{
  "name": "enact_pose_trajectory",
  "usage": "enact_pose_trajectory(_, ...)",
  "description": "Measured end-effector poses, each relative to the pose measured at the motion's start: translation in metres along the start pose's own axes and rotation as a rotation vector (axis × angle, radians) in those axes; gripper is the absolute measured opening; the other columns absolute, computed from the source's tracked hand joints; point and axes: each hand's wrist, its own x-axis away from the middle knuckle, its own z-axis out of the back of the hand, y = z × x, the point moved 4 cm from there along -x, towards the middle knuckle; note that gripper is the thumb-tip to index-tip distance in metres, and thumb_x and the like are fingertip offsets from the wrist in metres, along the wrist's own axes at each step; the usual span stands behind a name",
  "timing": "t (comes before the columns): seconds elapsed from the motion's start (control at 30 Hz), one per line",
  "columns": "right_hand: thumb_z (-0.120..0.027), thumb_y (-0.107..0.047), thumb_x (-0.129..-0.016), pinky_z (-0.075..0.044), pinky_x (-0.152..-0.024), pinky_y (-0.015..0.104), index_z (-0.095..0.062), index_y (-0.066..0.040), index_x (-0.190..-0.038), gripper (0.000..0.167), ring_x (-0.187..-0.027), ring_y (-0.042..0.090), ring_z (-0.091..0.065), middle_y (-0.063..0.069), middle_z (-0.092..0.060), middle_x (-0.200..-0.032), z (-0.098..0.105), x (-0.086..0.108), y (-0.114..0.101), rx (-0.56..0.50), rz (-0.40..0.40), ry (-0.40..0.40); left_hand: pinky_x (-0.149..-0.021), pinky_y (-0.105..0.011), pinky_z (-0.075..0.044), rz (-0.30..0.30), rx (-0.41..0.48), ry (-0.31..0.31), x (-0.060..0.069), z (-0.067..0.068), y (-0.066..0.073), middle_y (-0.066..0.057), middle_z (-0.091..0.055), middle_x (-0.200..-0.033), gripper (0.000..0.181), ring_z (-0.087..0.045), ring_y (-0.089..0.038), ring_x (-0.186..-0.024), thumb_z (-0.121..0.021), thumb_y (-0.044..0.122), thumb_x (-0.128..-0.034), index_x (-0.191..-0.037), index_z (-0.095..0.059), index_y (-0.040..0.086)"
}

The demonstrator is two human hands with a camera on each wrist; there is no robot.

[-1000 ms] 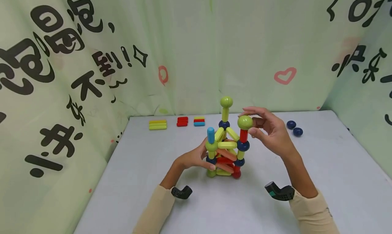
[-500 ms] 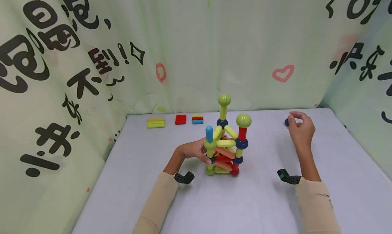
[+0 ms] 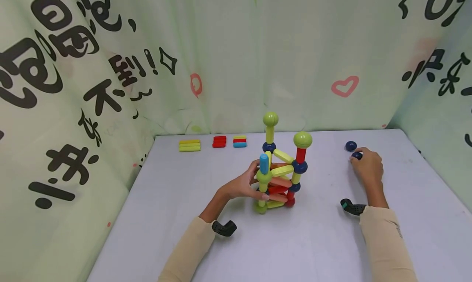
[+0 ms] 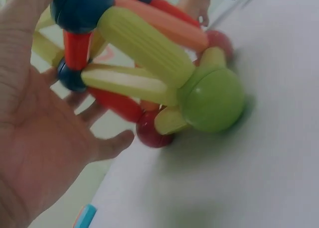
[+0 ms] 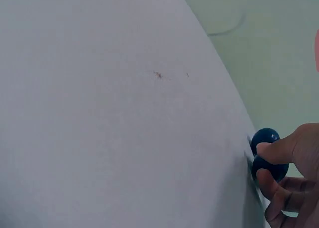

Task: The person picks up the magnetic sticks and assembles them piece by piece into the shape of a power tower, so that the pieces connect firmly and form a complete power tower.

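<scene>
A tower of rods and balls stands mid-table, with a blue rod (image 3: 264, 164) upright on its front left ball (image 3: 264, 177) and green balls topping two other columns. Around the tower's left column curls my left hand (image 3: 241, 186); in the left wrist view its palm (image 4: 45, 148) is beside the dark blue balls (image 4: 82, 9) and a green ball (image 4: 212, 99) rests on the table. At the right, my right hand (image 3: 370, 166) pinches a dark blue ball (image 3: 357, 155) between thumb and fingers, also seen in the right wrist view (image 5: 294, 173). Another dark blue ball (image 3: 351, 146) lies just behind it.
Along the back left of the table (image 3: 177, 183) lie yellow rods (image 3: 189, 148), red rods (image 3: 219, 142) and a small group with a blue rod (image 3: 239, 144). A pale printed curtain (image 3: 228, 69) hangs behind the table's back edge.
My right hand has gone from the tower's top right ball to the dark blue balls and pinches the nearer one. The tower has turned slightly in my left hand's grip.
</scene>
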Motion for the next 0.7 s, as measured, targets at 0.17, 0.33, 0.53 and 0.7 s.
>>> enact_pose_trajectory(0.17, -0.058, -0.023, -0.096, -0.045, -0.083, 0.061, -0.05, 0.009, -0.129, 0.047, -0.11, 0.054, -0.049, 0.041, -0.051, -0.124, -0.001, 0.01, -0.005, -0.032, 0.067, 0.013, -0.107, -0.041, -0.039, 0.058, -0.037, 0.112, 0.004, -0.013, 0.003, 0.004, -0.03, -0.149, 0.103, -0.03, -0.014, -0.138, -0.078, 0.043, -0.0766, -0.15, -0.008, 0.03)
enact_pose_trajectory(0.33, -0.058, -0.034, -0.097, -0.047, -0.065, 0.021, -0.053, 0.005, -0.131, 0.052, -0.095, 0.031, -0.059, 0.034, -0.058, -0.121, 0.018, 0.031, -0.03, -0.23, 0.146, 0.113, -0.106, -0.04, -0.04, 0.049, -0.019, 0.228, 0.002, -0.029, 0.006, 0.003, -0.031, -0.144, 0.103, -0.032, -0.014, -0.134, -0.08, 0.043, -0.0766, -0.148, -0.006, 0.031)
enact_pose_trajectory(0.53, -0.066, -0.024, -0.093, -0.047, -0.067, 0.003, -0.056, -0.005, -0.131, 0.044, -0.08, -0.006, -0.058, -0.003, -0.059, -0.11, 0.055, 0.069, -0.085, -0.605, 0.254, 0.253, -0.108, -0.039, -0.042, 0.046, 0.006, 0.387, -0.002, -0.042, 0.008, 0.001, -0.028, -0.145, 0.104, -0.035, -0.01, -0.134, -0.081, 0.039, -0.075, -0.147, -0.006, 0.029)
enact_pose_trajectory(0.7, -0.069, -0.002, -0.088, -0.051, -0.072, 0.008, -0.061, -0.001, -0.127, 0.039, -0.077, 0.001, -0.062, -0.009, -0.062, -0.104, 0.081, 0.109, -0.14, -0.824, 0.515, 0.352, -0.11, -0.04, -0.04, 0.056, -0.032, 0.507, -0.006, -0.04, 0.009, -0.002, -0.027, -0.144, 0.101, -0.037, -0.013, -0.133, -0.08, 0.031, -0.0765, -0.147, -0.007, 0.027)
